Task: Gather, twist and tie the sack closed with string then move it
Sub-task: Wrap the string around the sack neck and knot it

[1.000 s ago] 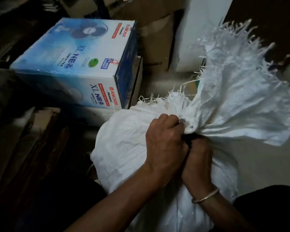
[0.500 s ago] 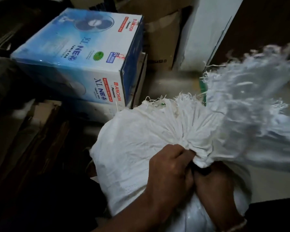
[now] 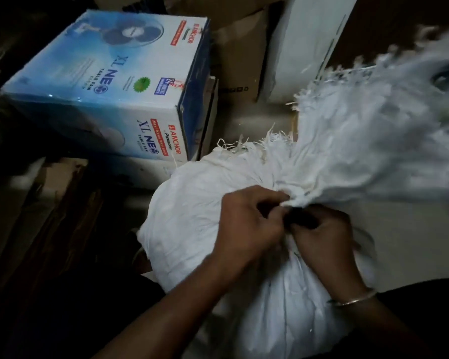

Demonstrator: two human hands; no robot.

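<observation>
So I'm kneeling over one white woven sack that's sitting on the floor right in front of me, stuffed pretty full. I'm pinching the gathered neck with both hands: my left hand is closing its fingers on the bunched fabric from the near side, and my right hand, the one wearing the bangle, is curling tight just beside it, touching the other hand. There's something dark between my fingers, could be the string, but honestly I can't tell in this light.

Progress-wise, I'd say the gathering is done and the neck is looking twisted, with the frayed top fanning out to the right, all blurry. Tying looks like it's only starting, or not started; no knot visible. Moving the sack is still left.

Count: one sack, two hands, one bangle. Behind it I'm seeing one blue table fan box, one brown cardboard carton behind that, and one plain white box further right.
</observation>
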